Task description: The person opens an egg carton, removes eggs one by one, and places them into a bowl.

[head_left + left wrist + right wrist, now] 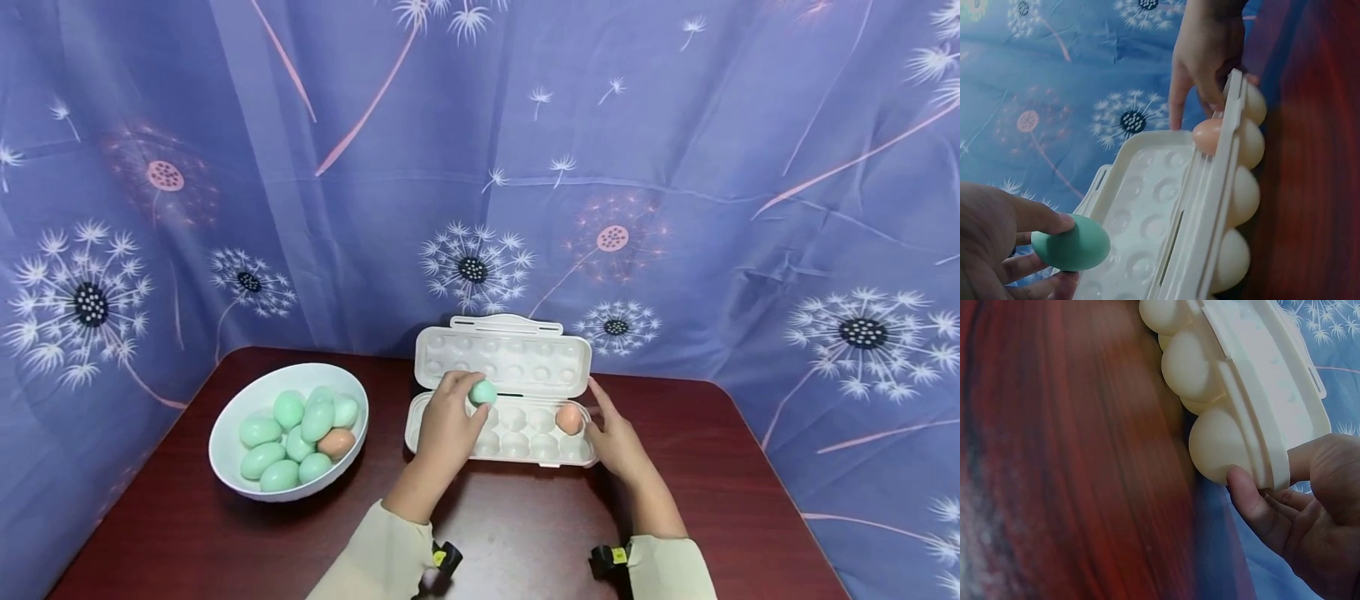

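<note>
A green egg (483, 392) is pinched between the thumb and fingers of my left hand (446, 421), over the left part of the egg carton (528, 447). The carton is pale plastic with its lid (502, 358) standing up at the back. In its right part, one brown egg (569, 419) sits in a back-row cup. My right hand (621, 442) grips the carton's right end. Its thumb (1244, 490) lies against the outer cup in the right wrist view, with the other fingers around the end. The left hand hides the carton's leftmost cups in the head view.
A white bowl (225, 454) stands on the left, holding several green eggs (279, 476) and one brown egg (337, 443). Behind the dark red table (517, 533) hangs a blue dandelion-print cloth (360, 242), close to the carton's lid.
</note>
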`<state>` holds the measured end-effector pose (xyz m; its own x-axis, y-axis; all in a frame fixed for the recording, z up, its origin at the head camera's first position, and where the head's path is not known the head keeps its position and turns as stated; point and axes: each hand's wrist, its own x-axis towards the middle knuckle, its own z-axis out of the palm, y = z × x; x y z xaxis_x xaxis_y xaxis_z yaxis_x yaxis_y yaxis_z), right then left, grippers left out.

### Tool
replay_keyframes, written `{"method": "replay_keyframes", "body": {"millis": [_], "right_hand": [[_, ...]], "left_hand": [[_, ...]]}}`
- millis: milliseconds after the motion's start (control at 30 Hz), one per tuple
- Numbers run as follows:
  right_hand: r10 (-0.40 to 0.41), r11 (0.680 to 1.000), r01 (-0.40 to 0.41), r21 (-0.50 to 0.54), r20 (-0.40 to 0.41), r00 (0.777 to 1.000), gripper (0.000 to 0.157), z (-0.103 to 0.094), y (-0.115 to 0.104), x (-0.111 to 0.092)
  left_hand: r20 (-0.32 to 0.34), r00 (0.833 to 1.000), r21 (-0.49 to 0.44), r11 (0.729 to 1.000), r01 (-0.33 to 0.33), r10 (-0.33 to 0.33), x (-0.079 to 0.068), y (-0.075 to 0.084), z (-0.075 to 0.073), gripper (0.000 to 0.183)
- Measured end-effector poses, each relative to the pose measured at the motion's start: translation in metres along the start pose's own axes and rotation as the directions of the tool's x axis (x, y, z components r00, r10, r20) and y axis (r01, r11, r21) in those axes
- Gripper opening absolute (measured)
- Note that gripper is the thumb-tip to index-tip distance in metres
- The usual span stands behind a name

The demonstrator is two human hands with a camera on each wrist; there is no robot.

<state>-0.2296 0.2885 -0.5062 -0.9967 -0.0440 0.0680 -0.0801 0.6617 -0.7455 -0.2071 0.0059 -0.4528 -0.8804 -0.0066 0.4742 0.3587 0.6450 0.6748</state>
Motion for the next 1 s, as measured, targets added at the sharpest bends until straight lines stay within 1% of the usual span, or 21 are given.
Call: {"method": "replay_keyframes", "body": {"millis": [233, 367, 533, 633, 833, 1000], "right_hand": [[0.002, 1.0, -0.002, 0.015, 0.01, 1.0, 0.075, -0.001, -0.001, 0.0], [0.004, 1.0, -0.004, 0.012, 0.011, 1.0, 0.075, 0.0, 0.0, 0.001], [0.006, 1.0, -0.006, 0.007, 0.019, 1.0, 0.076, 0.001, 0.001, 0.001], [0.001, 1.0, -0.001, 0.0, 0.019, 1.0, 0.075, 0.001, 0.002, 0.001], [-0.009, 1.0, 0.009, -0.019, 0.009, 1.0, 0.074, -0.002, 0.002, 0.002], [-0.003, 1.0, 0.003, -0.006, 0.013, 1.0, 0.075, -0.001, 0.003, 0.002]], "left_hand": [[-0.031, 0.999, 0.019, 1.0, 0.019, -0.018, 0.004, -0.009, -0.012, 0.042], [-0.05, 0.998, 0.025, 0.999, 0.03, -0.029, 0.002, -0.016, -0.021, 0.042], [-0.066, 0.997, 0.034, 0.998, 0.045, -0.042, -0.001, -0.025, -0.036, 0.043], [-0.079, 0.995, 0.041, 0.997, 0.067, -0.064, -0.001, -0.029, -0.047, 0.043], [-0.084, 0.988, 0.026, 0.99, 0.136, -0.133, 0.0, -0.038, -0.066, 0.042], [-0.077, 0.984, 0.014, 0.987, 0.162, -0.16, 0.001, -0.047, -0.083, 0.042]]}}
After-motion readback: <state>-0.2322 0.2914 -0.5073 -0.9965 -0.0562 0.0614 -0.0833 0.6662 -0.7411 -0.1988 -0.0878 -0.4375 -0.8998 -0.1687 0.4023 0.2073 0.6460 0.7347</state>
